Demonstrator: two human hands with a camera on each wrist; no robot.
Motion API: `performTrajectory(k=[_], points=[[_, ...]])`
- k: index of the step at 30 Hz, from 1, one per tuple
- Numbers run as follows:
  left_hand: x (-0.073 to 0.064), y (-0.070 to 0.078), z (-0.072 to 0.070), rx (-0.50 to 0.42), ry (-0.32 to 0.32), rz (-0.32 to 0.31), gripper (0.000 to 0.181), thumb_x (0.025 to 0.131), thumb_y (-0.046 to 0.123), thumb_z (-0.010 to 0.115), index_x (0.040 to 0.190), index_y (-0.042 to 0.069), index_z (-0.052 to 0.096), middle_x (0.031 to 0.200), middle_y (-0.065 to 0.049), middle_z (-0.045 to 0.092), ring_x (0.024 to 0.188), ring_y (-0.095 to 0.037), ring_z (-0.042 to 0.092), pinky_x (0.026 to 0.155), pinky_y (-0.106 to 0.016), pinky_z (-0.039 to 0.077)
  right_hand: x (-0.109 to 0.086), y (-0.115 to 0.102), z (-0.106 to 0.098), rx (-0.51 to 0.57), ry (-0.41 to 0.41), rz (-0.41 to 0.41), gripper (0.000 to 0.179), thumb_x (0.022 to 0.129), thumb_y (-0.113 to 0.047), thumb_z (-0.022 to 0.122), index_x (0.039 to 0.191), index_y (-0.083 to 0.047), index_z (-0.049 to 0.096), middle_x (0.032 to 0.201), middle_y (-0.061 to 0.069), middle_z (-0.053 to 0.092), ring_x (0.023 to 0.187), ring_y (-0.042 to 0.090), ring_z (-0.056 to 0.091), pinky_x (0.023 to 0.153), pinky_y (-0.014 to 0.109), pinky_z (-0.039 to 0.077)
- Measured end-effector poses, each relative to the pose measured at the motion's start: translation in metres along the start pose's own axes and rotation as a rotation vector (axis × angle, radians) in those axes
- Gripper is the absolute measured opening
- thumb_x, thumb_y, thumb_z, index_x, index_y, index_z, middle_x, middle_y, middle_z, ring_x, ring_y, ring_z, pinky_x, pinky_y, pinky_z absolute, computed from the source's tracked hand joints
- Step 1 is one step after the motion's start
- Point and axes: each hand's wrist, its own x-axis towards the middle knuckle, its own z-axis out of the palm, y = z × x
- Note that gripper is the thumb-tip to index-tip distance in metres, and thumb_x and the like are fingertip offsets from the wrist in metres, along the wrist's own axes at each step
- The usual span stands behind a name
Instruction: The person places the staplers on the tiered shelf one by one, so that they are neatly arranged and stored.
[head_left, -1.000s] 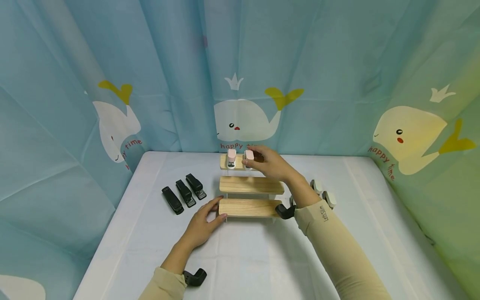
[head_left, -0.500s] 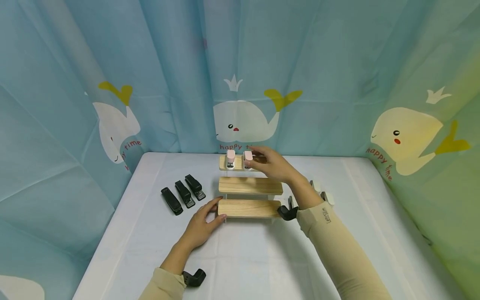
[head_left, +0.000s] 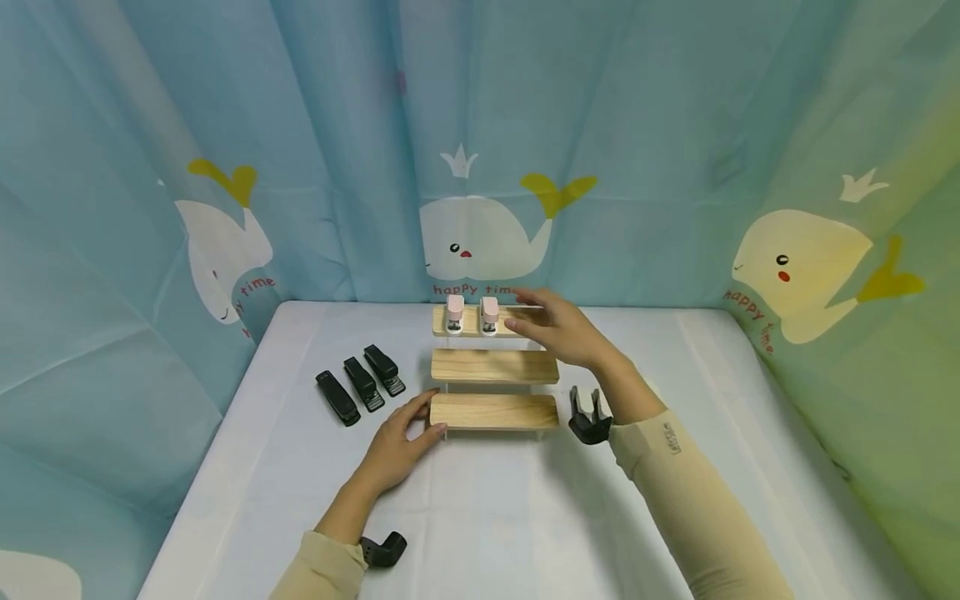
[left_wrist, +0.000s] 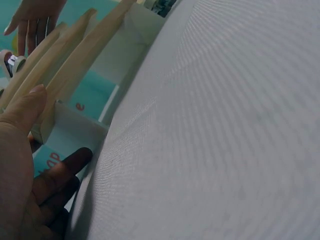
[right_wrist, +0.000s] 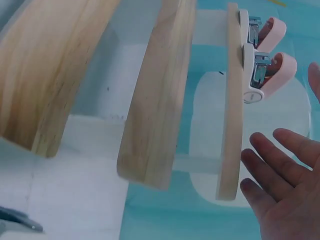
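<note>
A three-tier wooden display stand (head_left: pixel 495 411) stands mid-table. My left hand (head_left: pixel 393 450) holds the left end of its lowest tier, thumb at the front edge and fingers at the back; in the left wrist view the thumb (left_wrist: pixel 30 105) lies against the wood. On the top tier sit two small pink-and-white staplers, a left stapler (head_left: pixel 454 315) and a right stapler (head_left: pixel 489 317), side by side and upright. My right hand (head_left: pixel 558 329) is just right of them at the top tier, fingers spread and holding nothing; the right wrist view shows its palm (right_wrist: pixel 295 200) apart from both staplers.
Several black staplers (head_left: pixel 363 383) lie in a slanted row left of the stand. A grey-white object (head_left: pixel 588 400) shows beside the right wrist's black camera (head_left: pixel 591 429), partly hidden. The blue curtain (head_left: pixel 337 167) with whale prints hangs behind the table.
My right hand has let go of the right pink-and-white stapler and moved to the right, its fingers spreading. The left hand keeps its hold on the stand. The head view has shifted slightly.
</note>
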Motion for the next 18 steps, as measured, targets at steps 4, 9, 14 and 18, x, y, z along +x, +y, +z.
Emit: performTrajectory(k=[4,9,14,18], points=[[0.001,-0.003,0.000,-0.001,0.002,0.009,0.064,0.094,0.060,0.069,0.152,0.048,0.045,0.131,0.004,0.068,0.140,-0.028,0.053,0.119,-0.060,0.036,-0.008,0.000,-0.003,-0.033,0.025,-0.005,0.074,0.100,-0.054,0.063,0.160,-0.017,0.038,0.164,0.006,0.040,0.148,0.031,0.046,0.118,0.058,0.041],[0.001,-0.003,-0.001,-0.003,0.002,0.020,0.065,0.094,0.059,0.069,0.153,0.046,0.046,0.131,0.003,0.068,0.138,-0.029,0.054,0.117,-0.061,0.037,-0.018,-0.001,-0.008,-0.106,0.056,0.011,0.072,0.099,-0.059,0.061,0.159,-0.024,0.041,0.162,0.002,0.044,0.154,0.032,0.035,0.120,0.066,0.031],[0.001,-0.002,-0.001,-0.007,0.004,0.016,0.066,0.093,0.060,0.069,0.153,0.044,0.046,0.132,0.001,0.068,0.138,-0.031,0.054,0.118,-0.062,0.036,-0.026,0.004,-0.011,-0.116,0.063,0.041,0.075,0.098,-0.061,0.062,0.160,-0.024,0.039,0.162,0.000,0.044,0.155,0.030,0.034,0.121,0.064,0.031],[0.002,-0.001,-0.001,-0.007,0.002,0.025,0.066,0.094,0.057,0.070,0.153,0.042,0.046,0.133,-0.002,0.068,0.138,-0.032,0.054,0.118,-0.063,0.036,-0.033,0.011,-0.015,-0.114,0.074,0.054,0.076,0.098,-0.060,0.063,0.159,-0.024,0.039,0.162,0.002,0.044,0.155,0.030,0.033,0.121,0.063,0.031]])
